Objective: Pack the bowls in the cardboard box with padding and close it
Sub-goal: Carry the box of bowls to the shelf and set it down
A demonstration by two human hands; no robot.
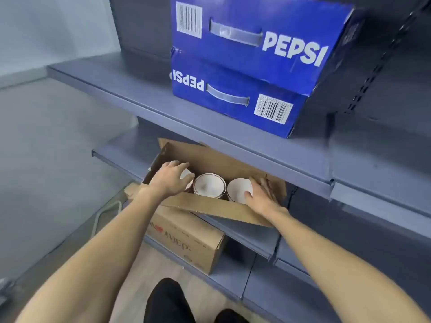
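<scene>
An open cardboard box [217, 212] sits on a grey middle shelf, its flaps up. Inside stand three white bowls in a row. My left hand [169, 180] rests on top of the left bowl [186, 174], fingers curled over its rim, covering most of it. The middle bowl [209, 185] is a stack with dark rims, untouched. My right hand [262, 197] grips the right edge of the right bowl [238, 190], thumb inside its rim, fingers down between the bowl and the box wall.
Two blue Pepsi cartons [245, 66] are stacked on the shelf above [140, 99], whose front edge overhangs the box. A closed brown carton [189, 243] lies on the bottom shelf below. Grey floor spreads to the left.
</scene>
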